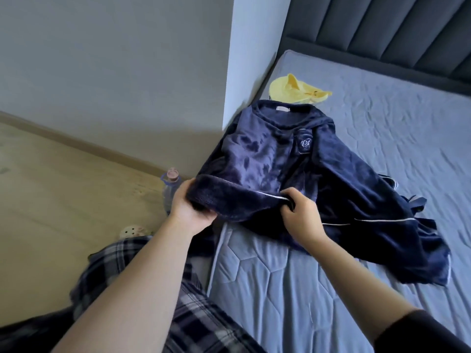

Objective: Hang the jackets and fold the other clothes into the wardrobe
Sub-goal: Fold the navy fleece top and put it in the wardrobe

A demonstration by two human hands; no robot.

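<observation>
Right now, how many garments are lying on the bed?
2. A navy fleece top lies spread near the bed's left edge, both hands gripping its near hem. A yellow garment lies just beyond its collar. The navy top may hide others beneath.

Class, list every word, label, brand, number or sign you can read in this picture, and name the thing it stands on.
No text can be read.
Embroidered emblem on the navy fleece top: a curly monogram, too blurred to read.
Neck label inside the collar: pale, looks blank.
</observation>
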